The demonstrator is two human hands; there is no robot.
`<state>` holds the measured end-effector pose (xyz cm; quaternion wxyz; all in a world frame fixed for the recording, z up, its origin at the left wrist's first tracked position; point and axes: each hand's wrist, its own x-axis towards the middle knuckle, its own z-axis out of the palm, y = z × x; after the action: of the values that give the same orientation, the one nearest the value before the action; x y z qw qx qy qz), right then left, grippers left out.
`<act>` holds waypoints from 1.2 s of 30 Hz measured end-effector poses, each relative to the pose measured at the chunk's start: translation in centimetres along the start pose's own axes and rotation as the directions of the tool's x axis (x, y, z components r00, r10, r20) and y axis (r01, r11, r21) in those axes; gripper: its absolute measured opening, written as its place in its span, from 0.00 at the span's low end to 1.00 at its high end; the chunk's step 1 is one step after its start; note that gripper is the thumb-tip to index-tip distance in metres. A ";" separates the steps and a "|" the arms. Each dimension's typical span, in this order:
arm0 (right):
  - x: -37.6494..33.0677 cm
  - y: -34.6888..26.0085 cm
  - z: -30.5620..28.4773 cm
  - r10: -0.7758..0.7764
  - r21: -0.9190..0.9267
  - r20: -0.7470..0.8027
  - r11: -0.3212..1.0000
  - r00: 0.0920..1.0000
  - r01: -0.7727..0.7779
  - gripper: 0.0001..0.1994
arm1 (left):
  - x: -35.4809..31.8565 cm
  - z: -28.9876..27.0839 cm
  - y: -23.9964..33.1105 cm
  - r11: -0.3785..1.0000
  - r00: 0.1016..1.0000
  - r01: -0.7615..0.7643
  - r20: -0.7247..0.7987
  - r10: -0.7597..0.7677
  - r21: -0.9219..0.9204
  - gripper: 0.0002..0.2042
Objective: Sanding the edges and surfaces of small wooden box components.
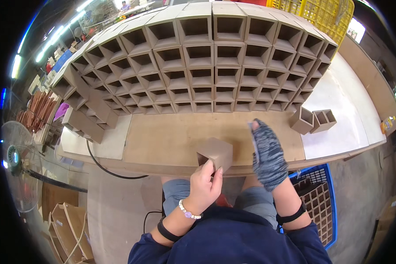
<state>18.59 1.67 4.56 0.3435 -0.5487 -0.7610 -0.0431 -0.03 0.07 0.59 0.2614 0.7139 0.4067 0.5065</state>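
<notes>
The bare left hand's fingers (209, 168) pinch the lower edge of a box (219, 150), thumb and forefinger close together. The box is plain matte brown with flat square sides and sharp corners, turned at an angle, its dark open end facing left. It sits at the desk's (167, 132) near edge, between the hands. The right hand (268, 154), in a grey-and-black knitted glove, is apart from it; a pale strip shows by its thumb, and I cannot tell whether its fingers grip that. Beyond, similar open boxes (202, 49) stand stacked in rows.
</notes>
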 end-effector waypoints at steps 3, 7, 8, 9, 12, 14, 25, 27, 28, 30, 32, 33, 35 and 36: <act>0.2 -4.3 0.2 -0.146 0.091 0.028 0.986 0.989 0.143 0.26 | -0.3 0.3 -0.1 0.997 0.998 -0.038 0.052 0.035 0.060 0.06; -0.4 -1.8 3.8 -0.301 0.091 0.086 0.952 0.950 0.293 0.21 | -0.6 0.5 -0.3 0.986 0.988 -0.144 0.076 0.138 0.079 0.09; -0.2 0.7 4.5 -0.148 -0.078 0.138 0.984 0.979 0.160 0.20 | -0.6 0.6 0.1 0.993 0.992 -0.084 0.103 0.076 0.077 0.11; 0.1 1.8 4.6 0.015 -0.251 0.160 0.968 0.987 0.026 0.20 | -0.4 0.6 0.3 0.997 0.991 -0.027 0.132 0.017 0.078 0.14; -0.3 1.3 4.1 0.011 -0.257 0.075 0.966 0.997 0.009 0.19 | -0.8 0.6 -0.1 0.989 0.989 -0.096 0.122 0.083 0.109 0.17; 0.0 -3.2 1.6 -0.097 -0.081 0.132 0.991 0.986 0.109 0.19 | -1.0 0.7 -0.4 0.991 0.991 -0.089 0.112 0.077 0.100 0.15; 0.4 -4.5 0.6 -0.165 0.011 0.204 0.986 0.965 0.166 0.17 | -0.8 0.5 0.4 0.981 0.985 -0.077 0.165 0.047 0.181 0.12; -0.1 -5.3 0.6 -0.277 0.023 0.191 0.960 0.942 0.278 0.17 | -0.8 0.3 -0.1 0.963 0.964 -0.242 0.139 0.225 0.123 0.08; -0.3 -4.4 1.3 -0.261 0.011 0.169 0.965 0.951 0.263 0.17 | -0.6 0.4 0.3 0.971 0.973 -0.215 0.107 0.204 0.106 0.06; 0.2 -0.9 3.1 -0.123 0.005 0.243 0.992 0.962 0.125 0.17 | -0.6 0.3 0.7 0.975 0.977 -0.171 0.152 0.150 0.141 0.09; -0.7 2.0 3.3 0.052 -0.231 0.224 0.973 0.973 0.001 0.19 | -0.8 0.3 1.4 0.975 0.976 -0.134 0.194 0.099 0.175 0.12; -0.8 2.3 3.7 0.005 -0.315 0.150 0.948 0.989 0.042 0.20 | -0.8 0.4 1.1 0.975 0.980 -0.119 0.181 0.084 0.190 0.14; -0.3 -0.8 2.3 -0.036 -0.193 0.182 0.979 0.983 0.072 0.20 | -0.8 0.6 0.4 0.973 0.986 -0.089 0.157 0.056 0.212 0.15; -0.2 -2.9 1.5 -0.071 -0.069 0.210 0.994 0.975 0.088 0.20 | -1.0 0.6 0.3 0.973 0.984 -0.129 0.148 0.102 0.192 0.15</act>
<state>15.44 1.05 4.22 0.2384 -0.5322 -0.8118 -0.0291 0.44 -0.87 0.12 0.1852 0.7923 0.3946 0.4268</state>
